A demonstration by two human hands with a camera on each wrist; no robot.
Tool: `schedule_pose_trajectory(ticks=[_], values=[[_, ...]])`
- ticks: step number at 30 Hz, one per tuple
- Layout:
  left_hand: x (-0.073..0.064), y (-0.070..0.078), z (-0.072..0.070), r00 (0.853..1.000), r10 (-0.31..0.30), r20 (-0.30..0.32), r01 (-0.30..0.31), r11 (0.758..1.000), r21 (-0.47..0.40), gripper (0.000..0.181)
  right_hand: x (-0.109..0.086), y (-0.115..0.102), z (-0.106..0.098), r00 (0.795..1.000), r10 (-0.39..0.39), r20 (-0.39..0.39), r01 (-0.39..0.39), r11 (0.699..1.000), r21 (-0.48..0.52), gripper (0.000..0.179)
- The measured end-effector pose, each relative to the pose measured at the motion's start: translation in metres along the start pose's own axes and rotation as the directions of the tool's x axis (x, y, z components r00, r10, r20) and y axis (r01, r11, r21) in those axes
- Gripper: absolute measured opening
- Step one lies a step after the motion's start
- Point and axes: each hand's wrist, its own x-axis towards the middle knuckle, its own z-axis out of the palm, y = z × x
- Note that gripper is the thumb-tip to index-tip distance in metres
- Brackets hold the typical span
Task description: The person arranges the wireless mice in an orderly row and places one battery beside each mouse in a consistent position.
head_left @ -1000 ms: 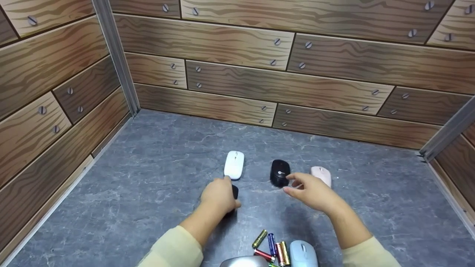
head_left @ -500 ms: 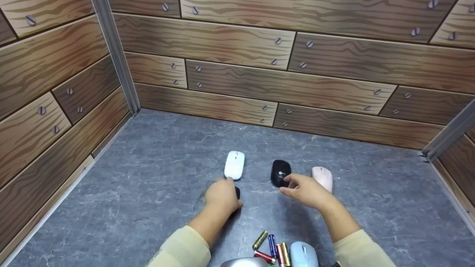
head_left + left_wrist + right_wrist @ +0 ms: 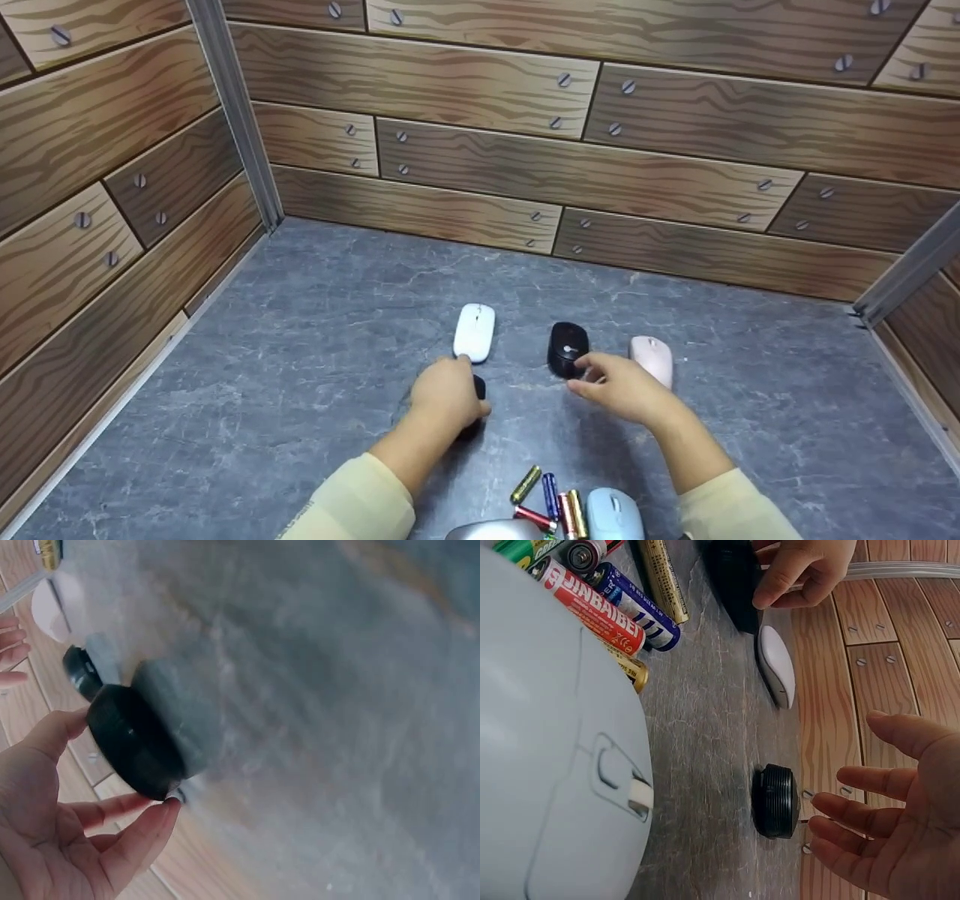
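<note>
My left hand (image 3: 448, 395) grips a black computer mouse (image 3: 133, 741) between thumb and fingertips; in the head view the hand covers most of it. Just beyond the left fingers lies a white mouse (image 3: 474, 332). My right hand (image 3: 624, 388) holds nothing, its fingers loosely bent, near a second black mouse (image 3: 568, 349) with a small pale logo. From the head, the right fingertips overlap that mouse's lower edge, but the right wrist view shows a gap between them. A pale pink mouse (image 3: 652, 360) is partly hidden behind the right hand.
Close to me lie several coloured batteries (image 3: 550, 495), beside a light blue mouse (image 3: 615, 514). A silver-grey rounded object (image 3: 495, 529) is cut off by the bottom edge. Wood-patterned walls (image 3: 420, 195) enclose the grey marbled tabletop (image 3: 337, 322).
My right hand has shifted slightly left, closer to the black mouse with the logo. The left hand keeps its grip on the other black mouse and has hardly moved.
</note>
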Motion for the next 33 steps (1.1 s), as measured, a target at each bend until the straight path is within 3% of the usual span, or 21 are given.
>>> schedule_pose_trajectory(ticks=[5,12,18,23,25,28,30,33], values=[[-0.012,-0.001,-0.007,0.999,0.047,-0.019,-0.048,0.999,-0.02,0.08,-0.007,-0.002,-0.004,1.0,0.006,-0.009,-0.006,1.0,-0.006,0.042],[-0.04,-0.002,-0.01,0.974,0.218,-0.066,-0.219,0.976,-0.015,0.073,-0.02,-0.004,-0.011,1.0,-0.026,0.015,0.026,0.999,0.023,0.044],[-0.067,0.002,-0.004,0.93,0.365,-0.046,-0.365,0.931,-0.002,0.067,-0.034,-0.009,-0.015,0.997,-0.061,0.04,0.058,0.996,0.066,0.05],[-0.088,0.004,0.007,0.874,0.486,-0.024,-0.486,0.874,-0.012,0.05,-0.046,-0.011,-0.011,0.988,-0.146,0.057,0.142,0.987,0.072,0.049],[-0.095,0.004,0.012,0.843,0.537,-0.019,-0.537,0.844,0.02,0.044,-0.05,-0.012,-0.009,0.982,-0.175,0.068,0.17,0.983,0.072,0.048],[-0.102,0.005,0.019,0.814,0.581,0.005,-0.581,0.813,0.05,0.041,-0.056,-0.013,-0.008,0.976,-0.199,0.092,0.192,0.978,0.08,0.05],[-0.105,0.006,0.023,0.804,0.594,0.026,-0.595,0.801,0.073,0.035,-0.06,-0.013,-0.007,0.972,-0.209,0.107,0.2,0.976,0.088,0.051],[-0.109,0.007,0.027,0.801,0.595,0.068,-0.599,0.795,0.1,0.03,-0.064,-0.014,-0.006,0.968,-0.219,0.12,0.208,0.973,0.099,0.05]])
